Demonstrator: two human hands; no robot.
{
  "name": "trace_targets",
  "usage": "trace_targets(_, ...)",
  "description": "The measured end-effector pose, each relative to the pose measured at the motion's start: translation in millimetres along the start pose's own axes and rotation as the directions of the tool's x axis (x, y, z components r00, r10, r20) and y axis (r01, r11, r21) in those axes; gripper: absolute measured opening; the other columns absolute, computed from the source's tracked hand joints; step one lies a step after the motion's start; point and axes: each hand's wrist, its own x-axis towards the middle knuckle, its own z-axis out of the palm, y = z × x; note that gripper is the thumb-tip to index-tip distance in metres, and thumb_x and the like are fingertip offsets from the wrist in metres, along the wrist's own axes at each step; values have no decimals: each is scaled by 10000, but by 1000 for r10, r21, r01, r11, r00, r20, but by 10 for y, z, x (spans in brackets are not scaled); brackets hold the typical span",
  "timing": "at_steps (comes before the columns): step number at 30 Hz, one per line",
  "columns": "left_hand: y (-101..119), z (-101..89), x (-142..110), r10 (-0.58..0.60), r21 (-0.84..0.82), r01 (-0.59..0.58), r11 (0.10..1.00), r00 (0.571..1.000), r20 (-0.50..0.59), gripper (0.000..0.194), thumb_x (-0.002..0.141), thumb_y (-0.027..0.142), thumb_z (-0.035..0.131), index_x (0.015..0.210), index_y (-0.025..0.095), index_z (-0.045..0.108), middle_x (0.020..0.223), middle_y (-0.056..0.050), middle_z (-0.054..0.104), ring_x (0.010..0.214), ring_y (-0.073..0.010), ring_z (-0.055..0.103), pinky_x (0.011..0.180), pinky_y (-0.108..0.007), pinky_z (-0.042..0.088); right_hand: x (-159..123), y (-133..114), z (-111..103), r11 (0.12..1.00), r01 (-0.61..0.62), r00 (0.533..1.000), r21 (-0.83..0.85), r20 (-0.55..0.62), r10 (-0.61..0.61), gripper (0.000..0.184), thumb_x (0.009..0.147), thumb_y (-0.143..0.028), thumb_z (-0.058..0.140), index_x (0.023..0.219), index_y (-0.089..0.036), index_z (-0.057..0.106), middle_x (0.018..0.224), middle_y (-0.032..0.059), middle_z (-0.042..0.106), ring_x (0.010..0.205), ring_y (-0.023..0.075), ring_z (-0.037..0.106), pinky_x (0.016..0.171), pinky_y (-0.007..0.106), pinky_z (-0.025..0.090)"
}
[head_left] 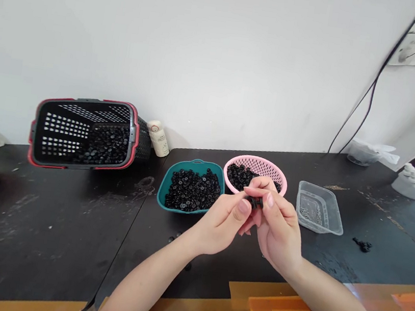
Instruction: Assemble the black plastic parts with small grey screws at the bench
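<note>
My left hand [223,222] and my right hand [278,230] meet in front of the pink colander, and their fingertips pinch a small black plastic part [255,202] between them. The pink plastic colander [258,160] is filled with similar black parts and sits just beyond my fingers. To its left, a teal perforated bowl [194,164] also holds a heap of small black ring-like parts. A clear plastic tub [319,208] with small metal pieces inside lies to the right of my right hand.
A black basket with a red rim [85,133] lies on its side at the back of the dark table [45,235], with black parts inside. A small bottle [159,139] stands behind it. A small black cluster [362,244] lies on the right. Orange tape lines the table's front edge.
</note>
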Motion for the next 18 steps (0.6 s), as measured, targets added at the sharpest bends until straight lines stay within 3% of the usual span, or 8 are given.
trace_targets(4, -28, 66, -30, -34, 2, 34, 999, 999, -20, 520, 944, 570, 243, 798, 142, 501, 615, 12, 424, 555, -97, 438, 544, -235, 430, -44, 69, 46, 995, 89, 991, -33, -93, -92, 245, 930, -364, 507, 992, -276, 727, 1018, 49, 519, 472, 56, 507, 289, 202, 454)
trace_targets(9, 6, 117, -91, -19, -6, 18, 1000, 999, -40, 473, 932, 582, 281, 802, 161, 455, 641, 23, 417, 549, -89, 431, 540, -235, 441, -60, 96, 43, 988, 146, 982, -51, -111, -151, 195, 895, -360, 564, 979, -294, 726, 1040, 55, 526, 450, 51, 506, 237, 178, 415)
trace_targets(13, 64, 102, -97, -41, -55, 39, 998, 998, -42, 483, 933, 580, 282, 749, 161, 437, 596, 34, 387, 523, -86, 422, 525, -235, 441, -25, 46, 33, 993, 92, 996, 75, 7, -93, 142, 859, -366, 618, 943, -303, 714, 1054, 36, 537, 464, 59, 558, 272, 181, 475)
trace_targets(18, 78, 86, -36, -136, -294, 147, 944, 989, 60, 533, 905, 633, 292, 660, 172, 397, 537, 59, 316, 454, -75, 372, 477, -243, 455, 20, -32, 17, 996, -62, 977, 67, 208, 47, 314, 860, -444, 598, 1140, -309, 643, 1205, 65, 539, 482, 66, 591, 291, 174, 486)
